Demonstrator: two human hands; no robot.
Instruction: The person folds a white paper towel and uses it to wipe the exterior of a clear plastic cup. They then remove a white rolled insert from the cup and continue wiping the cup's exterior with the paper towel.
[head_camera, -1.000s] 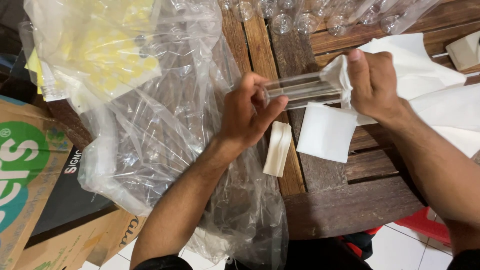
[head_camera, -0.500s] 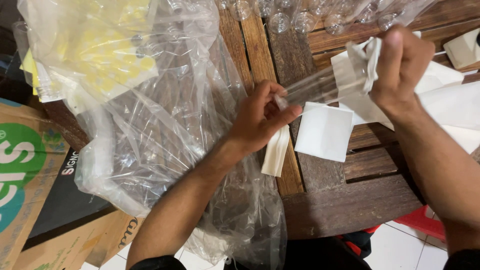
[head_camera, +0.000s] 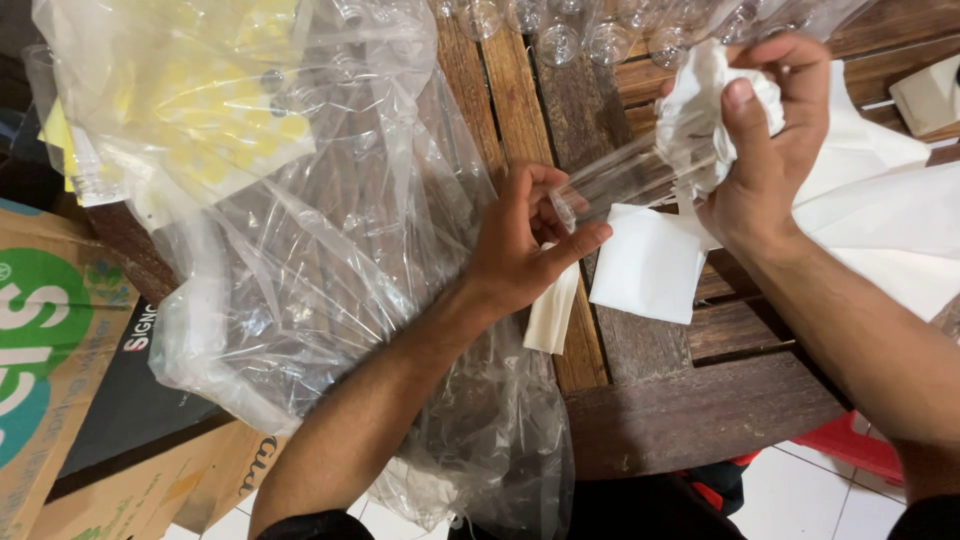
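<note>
Over slatted wood (head_camera: 700, 400), crumpled tissue (head_camera: 710, 110) wraps clear tube (head_camera: 620, 180)

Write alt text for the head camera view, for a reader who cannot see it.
Two bare hands hold a clear tube over a wooden slatted table: the left hand grips one end, the right hand wraps a white tissue around the other. A large clear plastic bag lies at left, and a folded white napkin below the tube.

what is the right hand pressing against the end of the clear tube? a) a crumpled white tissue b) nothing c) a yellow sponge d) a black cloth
a: the right hand bunches a crumpled white tissue around the far end of the clear tube, while the left hand holds the near end.
</note>
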